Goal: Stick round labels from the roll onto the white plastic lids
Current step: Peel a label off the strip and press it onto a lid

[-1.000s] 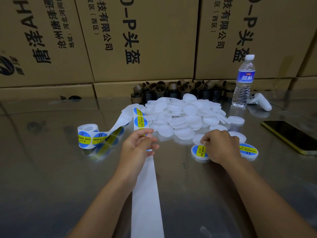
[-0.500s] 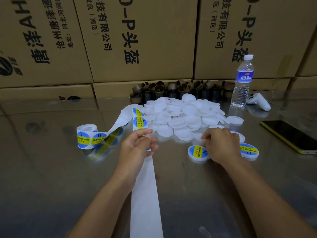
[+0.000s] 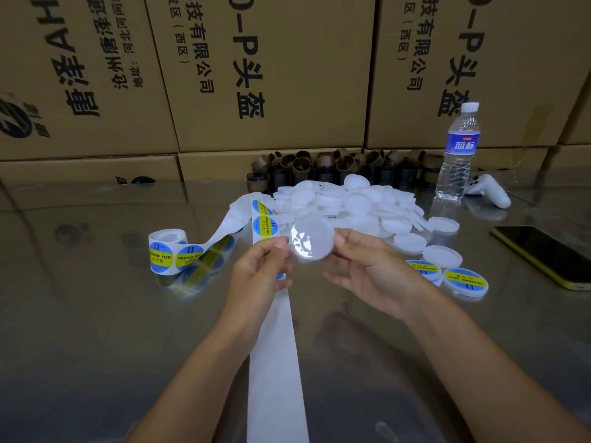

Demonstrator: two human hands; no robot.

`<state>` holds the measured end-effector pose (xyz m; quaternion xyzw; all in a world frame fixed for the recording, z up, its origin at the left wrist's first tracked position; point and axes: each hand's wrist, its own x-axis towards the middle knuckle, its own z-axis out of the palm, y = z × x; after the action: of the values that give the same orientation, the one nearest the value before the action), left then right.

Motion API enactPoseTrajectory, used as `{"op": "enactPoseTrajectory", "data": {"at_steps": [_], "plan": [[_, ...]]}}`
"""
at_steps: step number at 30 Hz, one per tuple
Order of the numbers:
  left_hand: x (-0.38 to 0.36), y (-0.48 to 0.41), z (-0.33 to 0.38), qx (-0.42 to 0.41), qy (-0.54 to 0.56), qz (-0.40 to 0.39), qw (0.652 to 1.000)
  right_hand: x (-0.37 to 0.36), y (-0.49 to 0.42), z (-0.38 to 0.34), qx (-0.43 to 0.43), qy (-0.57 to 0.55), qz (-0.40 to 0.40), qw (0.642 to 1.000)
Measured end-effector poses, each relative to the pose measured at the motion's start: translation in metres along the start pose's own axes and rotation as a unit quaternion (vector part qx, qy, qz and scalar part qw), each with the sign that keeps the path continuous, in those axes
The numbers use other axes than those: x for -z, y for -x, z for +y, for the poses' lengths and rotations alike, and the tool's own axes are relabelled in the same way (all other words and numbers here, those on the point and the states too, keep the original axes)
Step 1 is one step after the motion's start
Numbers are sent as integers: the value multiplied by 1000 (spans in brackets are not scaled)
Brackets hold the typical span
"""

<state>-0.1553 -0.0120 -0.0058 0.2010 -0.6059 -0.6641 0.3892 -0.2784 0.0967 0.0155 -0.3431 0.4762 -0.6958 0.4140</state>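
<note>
Off the desk (image 3: 96,330), up from the near edge of the pile of white lids (image 3: 351,203), your right hand (image 3: 367,266) has risen to the centre. The backing strip (image 3: 275,362) runs from the label roll (image 3: 166,251) toward you. Your left hand (image 3: 259,270) pinches it. Your right fingers grip a blank lid (image 3: 311,243) by its rim, face up, touching your left thumb. The next label (image 3: 265,226) lies just left of it, nearer your left hand.
</note>
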Motion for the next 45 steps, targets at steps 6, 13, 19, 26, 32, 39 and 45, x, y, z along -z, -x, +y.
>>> {"op": "enactPoseTrajectory", "data": {"at_steps": [6,13,19,26,32,39,45], "plan": [[0,2,1,-10,-8,-16,1000,-9,0,12,-45,72,-34,996],[4,1,2,-7,7,-15,1000,-21,-2,20,48,134,60,988],[2,1,5,12,55,4,998,-33,-5,29,78,147,82,983],[9,-5,13,27,137,56,989,-35,-2,41,143,438,166,872],[7,-5,13,29,138,54,988,-36,-5,51,91,649,-17,755],[9,-4,13,15,161,60,985,-39,-8,48,138,672,58,725],[11,-6,10,11,166,55,984,-30,-12,50,107,644,117,749]]}}
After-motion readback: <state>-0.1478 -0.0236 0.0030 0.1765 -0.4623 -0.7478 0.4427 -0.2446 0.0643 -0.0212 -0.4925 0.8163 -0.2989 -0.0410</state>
